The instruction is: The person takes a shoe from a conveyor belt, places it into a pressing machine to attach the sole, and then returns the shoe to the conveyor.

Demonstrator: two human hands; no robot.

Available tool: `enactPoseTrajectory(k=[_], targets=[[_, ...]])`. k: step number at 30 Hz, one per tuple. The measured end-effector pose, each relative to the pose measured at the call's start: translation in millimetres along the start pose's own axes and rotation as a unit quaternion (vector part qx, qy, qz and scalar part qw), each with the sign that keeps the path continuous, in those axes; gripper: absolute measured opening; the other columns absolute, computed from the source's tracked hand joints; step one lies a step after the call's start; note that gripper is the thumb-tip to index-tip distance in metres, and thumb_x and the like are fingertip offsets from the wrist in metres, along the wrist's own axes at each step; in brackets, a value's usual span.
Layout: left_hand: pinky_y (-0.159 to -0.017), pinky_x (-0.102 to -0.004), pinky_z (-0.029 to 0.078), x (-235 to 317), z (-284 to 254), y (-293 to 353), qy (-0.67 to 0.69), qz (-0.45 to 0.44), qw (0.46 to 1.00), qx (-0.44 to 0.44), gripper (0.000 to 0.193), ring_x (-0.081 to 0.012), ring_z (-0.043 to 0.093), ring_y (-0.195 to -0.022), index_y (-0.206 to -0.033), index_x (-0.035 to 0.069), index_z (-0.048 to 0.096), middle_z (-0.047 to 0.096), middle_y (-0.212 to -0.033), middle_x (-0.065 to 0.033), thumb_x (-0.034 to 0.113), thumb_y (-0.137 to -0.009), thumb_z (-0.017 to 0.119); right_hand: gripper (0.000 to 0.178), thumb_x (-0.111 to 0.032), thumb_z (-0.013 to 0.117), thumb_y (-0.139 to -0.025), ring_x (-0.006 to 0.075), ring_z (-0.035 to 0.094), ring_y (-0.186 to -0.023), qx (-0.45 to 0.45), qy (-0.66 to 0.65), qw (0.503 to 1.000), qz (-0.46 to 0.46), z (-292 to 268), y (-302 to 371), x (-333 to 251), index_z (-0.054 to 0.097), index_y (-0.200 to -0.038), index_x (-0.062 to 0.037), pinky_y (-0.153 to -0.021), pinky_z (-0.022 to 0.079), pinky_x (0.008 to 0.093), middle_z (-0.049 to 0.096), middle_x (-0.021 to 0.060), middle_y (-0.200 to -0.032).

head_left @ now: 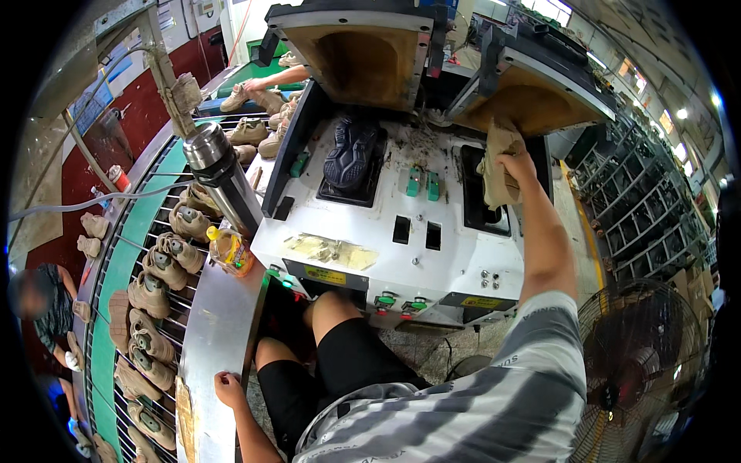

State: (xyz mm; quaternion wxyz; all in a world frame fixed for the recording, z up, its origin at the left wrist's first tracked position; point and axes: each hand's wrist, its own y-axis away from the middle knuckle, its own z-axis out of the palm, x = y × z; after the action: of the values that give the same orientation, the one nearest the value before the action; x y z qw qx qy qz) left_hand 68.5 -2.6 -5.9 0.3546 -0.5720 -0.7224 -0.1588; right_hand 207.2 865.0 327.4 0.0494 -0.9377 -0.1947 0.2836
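Note:
My right hand grips a beige shoe at the machine's right station, holding it tilted over the black recess. Above that shoe, the right lid stands raised, its brown hollowed underside showing. At the left station, a dark sole-shaped form rests in its recess under the other raised lid. Low on the left, my left hand is at the edge of the metal side table, its fingers curled closed with nothing visible in them.
Several beige shoes line the roller conveyor on my left. A steel flask and a bottle with a yellow cap stand beside the machine. Another person's hand holds a shoe at the far end. A caged fan stands right.

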Motion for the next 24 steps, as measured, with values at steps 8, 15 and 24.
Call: enactPoseTrajectory(k=[8,15,24], targets=[[-0.065,-0.0345,0.049,30.6,16.1,10.9,0.056,0.018,0.997,-0.059,0.010,-0.0206,0.060,-0.067,-0.085,0.002,0.063,0.064,-0.073,-0.0098,0.009,-0.080,0.059,0.075,-0.049,0.069,-0.067,0.0342,0.056,-0.116,-0.098,0.119,0.981,0.115,49.5,24.0,2.4,0.055,-0.130,-0.0103,-0.093,0.047,0.0415,0.057,0.0196,-0.129],[-0.075,-0.0371,0.052,250.3,89.2,134.2,0.117,0.182,0.851,-0.479,0.024,-0.0293,0.067,-0.083,-0.098,0.004,0.068,0.068,-0.087,-0.0161,0.023,-0.086,0.060,0.044,-0.032,0.061,-0.089,0.0370,0.051,-0.117,0.107,0.010,0.972,-0.210,31.1,168.7,81.5,0.058,-0.123,-0.0035,-0.098,0.042,0.0408,0.053,0.0217,-0.128],[-0.071,-0.0484,0.046,357.6,199.4,226.7,0.149,0.370,0.670,-0.627,0.022,-0.0378,0.063,-0.082,-0.088,0.002,0.066,0.065,-0.084,-0.0206,0.020,-0.084,0.054,0.023,-0.027,0.049,-0.094,0.0179,0.041,-0.065,0.153,-0.700,0.562,0.413,21.4,343.5,215.9,0.049,-0.087,-0.0052,-0.063,0.037,0.0319,0.044,0.0055,-0.074]])
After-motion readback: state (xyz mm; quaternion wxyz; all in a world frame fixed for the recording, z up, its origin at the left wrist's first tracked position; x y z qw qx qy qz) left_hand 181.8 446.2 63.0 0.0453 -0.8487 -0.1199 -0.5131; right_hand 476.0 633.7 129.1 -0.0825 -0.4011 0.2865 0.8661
